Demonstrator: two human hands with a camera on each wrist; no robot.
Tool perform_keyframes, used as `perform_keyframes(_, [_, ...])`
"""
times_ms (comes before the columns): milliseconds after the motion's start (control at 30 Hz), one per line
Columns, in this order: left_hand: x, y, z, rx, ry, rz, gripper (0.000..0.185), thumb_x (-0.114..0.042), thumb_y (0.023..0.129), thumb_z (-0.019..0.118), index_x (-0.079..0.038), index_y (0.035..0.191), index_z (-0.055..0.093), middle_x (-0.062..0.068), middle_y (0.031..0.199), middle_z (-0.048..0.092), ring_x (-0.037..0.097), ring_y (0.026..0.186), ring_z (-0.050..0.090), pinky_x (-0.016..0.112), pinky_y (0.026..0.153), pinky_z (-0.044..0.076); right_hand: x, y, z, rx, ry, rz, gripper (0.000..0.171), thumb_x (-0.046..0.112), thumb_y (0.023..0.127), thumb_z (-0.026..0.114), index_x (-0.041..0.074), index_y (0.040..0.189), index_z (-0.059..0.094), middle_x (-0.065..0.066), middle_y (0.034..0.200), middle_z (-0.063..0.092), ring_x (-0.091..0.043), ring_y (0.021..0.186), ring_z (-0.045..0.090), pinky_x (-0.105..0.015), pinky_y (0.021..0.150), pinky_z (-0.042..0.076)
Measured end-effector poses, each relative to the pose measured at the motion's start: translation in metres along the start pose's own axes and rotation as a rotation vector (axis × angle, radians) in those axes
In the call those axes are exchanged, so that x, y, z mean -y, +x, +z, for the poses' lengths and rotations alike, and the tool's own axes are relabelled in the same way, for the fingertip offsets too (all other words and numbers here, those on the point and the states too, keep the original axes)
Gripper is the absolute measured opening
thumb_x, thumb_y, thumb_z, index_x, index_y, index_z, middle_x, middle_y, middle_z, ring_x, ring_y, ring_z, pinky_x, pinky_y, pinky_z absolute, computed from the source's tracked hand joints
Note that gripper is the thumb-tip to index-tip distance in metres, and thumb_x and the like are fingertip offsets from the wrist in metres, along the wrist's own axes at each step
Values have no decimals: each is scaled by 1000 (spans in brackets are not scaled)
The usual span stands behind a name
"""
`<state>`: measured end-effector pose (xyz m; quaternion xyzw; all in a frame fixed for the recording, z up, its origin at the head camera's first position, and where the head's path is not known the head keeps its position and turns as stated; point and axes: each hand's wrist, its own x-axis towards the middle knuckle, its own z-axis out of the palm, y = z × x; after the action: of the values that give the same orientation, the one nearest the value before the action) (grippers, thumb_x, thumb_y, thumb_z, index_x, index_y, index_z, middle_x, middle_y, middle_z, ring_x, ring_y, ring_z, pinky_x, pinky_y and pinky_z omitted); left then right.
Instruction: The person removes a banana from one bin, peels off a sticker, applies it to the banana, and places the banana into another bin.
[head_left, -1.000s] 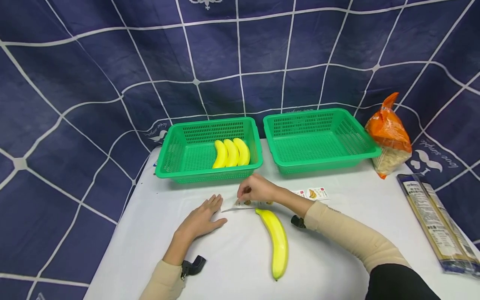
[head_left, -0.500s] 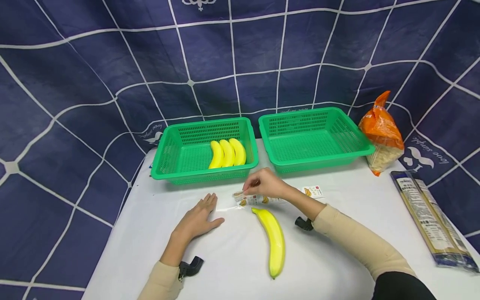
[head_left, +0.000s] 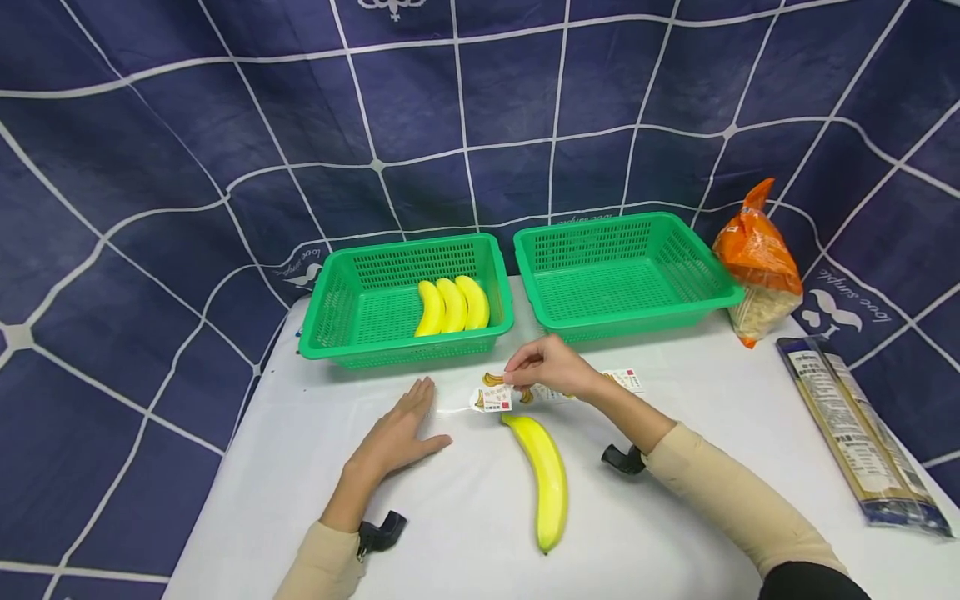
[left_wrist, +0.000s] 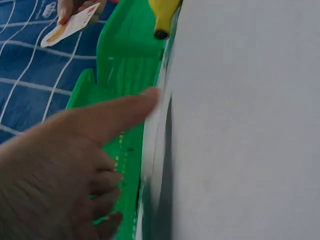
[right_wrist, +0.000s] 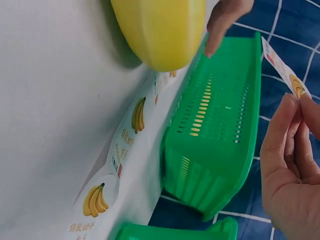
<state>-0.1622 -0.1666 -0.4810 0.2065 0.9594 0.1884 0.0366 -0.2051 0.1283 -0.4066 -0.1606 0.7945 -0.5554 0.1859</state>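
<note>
A small white label [head_left: 497,397] printed with bananas is pinched between the thumb and fingers of my right hand [head_left: 551,367]. In the right wrist view this label [right_wrist: 282,67] sticks out beyond the fingertips, clear of the strip. The strip of banana labels [right_wrist: 135,120] lies on the table beneath the right hand and forearm, partly covered by them. My left hand [head_left: 397,437] lies flat on the white table by the strip's left end, fingers straight and thumb spread. Just in front of the strip, a single yellow banana [head_left: 551,483] lies with its stem toward the labels.
Behind the hands stand two green baskets; the left basket [head_left: 405,354] holds three bananas [head_left: 452,306], the right basket [head_left: 637,317] stands beside it. An orange-topped bag [head_left: 761,258] leans at its right. Long flat packages [head_left: 855,425] lie along the table's right side.
My right hand has peeled the label up from the strip's left end and moved slightly right with it. The left hand stays flat on the table. The head view has shifted slightly.
</note>
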Motion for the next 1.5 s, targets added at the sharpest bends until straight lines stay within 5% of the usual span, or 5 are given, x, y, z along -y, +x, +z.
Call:
perform_keyframes(267, [-57,-3,13,-58,-202,75,89,-54,85,68,-8,152,32,11,157,34,30,145,34,50,115,35,7,-15,-14,-28,11,54,21,19,83,78,1,93,74,-16,85,74,-39,81,69,-56,83,55])
perform_keyframes(633, [-108,-16,32,79,-374,56,105,-60,80,67,-11,157,15,5,165,14,24,152,16,50,119,27,4,-37,-23,-39,40,96,24,18,82,78,-2,93,72,-8,79,74,-19,69,69,-43,74,60])
perform_keyframes(1067, [-117,-14,49,167,-341,71,120,-70,75,65,-7,157,5,6,166,-2,23,154,1,52,121,21,-21,-54,-20,18,101,176,21,12,83,74,-5,94,71,-3,79,74,-13,66,67,-35,71,60])
perform_keyframes(1500, [-114,-9,52,154,-265,117,122,-73,72,66,-7,157,7,6,166,4,21,154,4,52,121,20,-40,-55,-7,68,101,212,20,11,81,75,-6,91,73,-3,70,70,-10,61,65,-28,63,59])
